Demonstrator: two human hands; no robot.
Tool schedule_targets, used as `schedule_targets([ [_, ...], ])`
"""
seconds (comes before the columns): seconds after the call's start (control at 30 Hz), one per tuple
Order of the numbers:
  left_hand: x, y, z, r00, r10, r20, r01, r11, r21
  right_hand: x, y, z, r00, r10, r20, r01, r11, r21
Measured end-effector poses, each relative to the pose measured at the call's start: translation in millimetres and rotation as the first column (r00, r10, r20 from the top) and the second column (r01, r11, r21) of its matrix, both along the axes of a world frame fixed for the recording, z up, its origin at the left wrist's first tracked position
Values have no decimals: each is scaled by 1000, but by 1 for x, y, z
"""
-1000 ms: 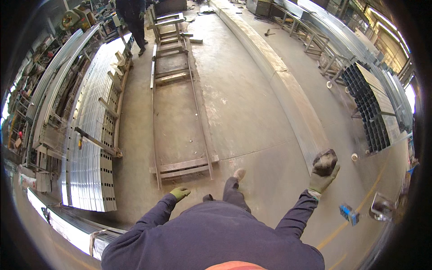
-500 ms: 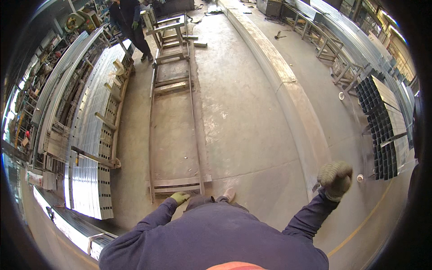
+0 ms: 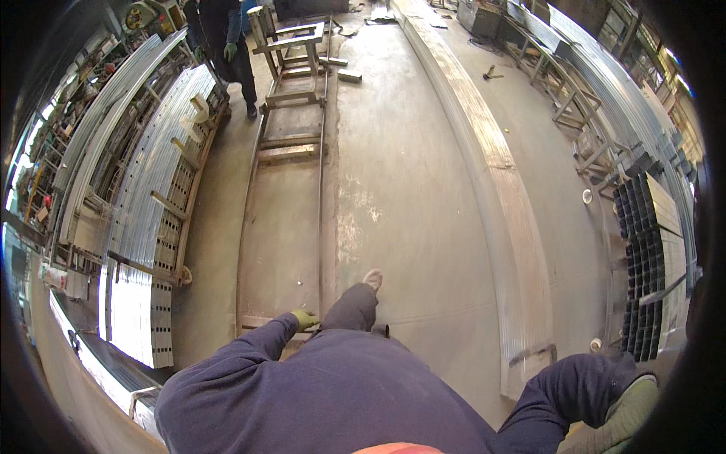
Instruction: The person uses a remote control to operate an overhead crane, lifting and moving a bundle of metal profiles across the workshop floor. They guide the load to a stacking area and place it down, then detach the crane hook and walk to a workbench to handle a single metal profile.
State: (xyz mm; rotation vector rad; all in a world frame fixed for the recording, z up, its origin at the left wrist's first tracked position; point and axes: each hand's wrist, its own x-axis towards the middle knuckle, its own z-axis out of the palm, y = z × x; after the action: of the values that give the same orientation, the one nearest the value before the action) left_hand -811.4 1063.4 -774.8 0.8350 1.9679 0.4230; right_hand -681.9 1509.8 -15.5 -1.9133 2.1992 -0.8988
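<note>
My left hand (image 3: 305, 319), in a yellow-green glove, hangs beside my thigh over the near end of a long metal rail frame (image 3: 321, 227) on the floor. Its fingers look loosely extended, with nothing seen in them; I cannot tell whether it touches the frame. At the lower right, my right hand (image 3: 631, 412) wears a greenish glove and sits low beside my bent arm. Its fingers are blurred and partly cut off by the dark rim. Beyond it lies a long, pale stack of metal profiles (image 3: 522, 250).
Perforated metal channels (image 3: 140, 250) are stacked on the left. Dark-ended square tubes (image 3: 643, 265) stand at right, near a metal trestle (image 3: 563, 94). A person (image 3: 227, 45) in dark clothes and green gloves is at the upper left, beside a raised metal stand (image 3: 291, 41).
My right hand has dropped from a raised fist toward the lower right. One foot has stepped forward, and the rail frame's near end has slipped closer beneath me. The other person appears nearer.
</note>
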Motion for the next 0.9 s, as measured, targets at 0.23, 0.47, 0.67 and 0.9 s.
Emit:
schedule_targets([
  [0.23, -145, 57, -8, 999, 16, -44, -26, 968, -248, -200, 60, -20, 998, 57, -1, -57, 998, 2],
  [0.47, -383, 166, 130, 751, 658, 56, -656, 753, -50, -399, 228, -100, 892, 182, 413, -117, 977, -179],
  [0.67, -559, 243, 179, 663, 747, 51, -745, 653, 137, -517, 306, -400, -125, -180, 976, 992, -56, 117],
  [0.9, -719, 308, 184, 599, 799, 55, -799, 601, -14, -723, 353, -525, -586, -36, 809, 810, 5, 587],
])
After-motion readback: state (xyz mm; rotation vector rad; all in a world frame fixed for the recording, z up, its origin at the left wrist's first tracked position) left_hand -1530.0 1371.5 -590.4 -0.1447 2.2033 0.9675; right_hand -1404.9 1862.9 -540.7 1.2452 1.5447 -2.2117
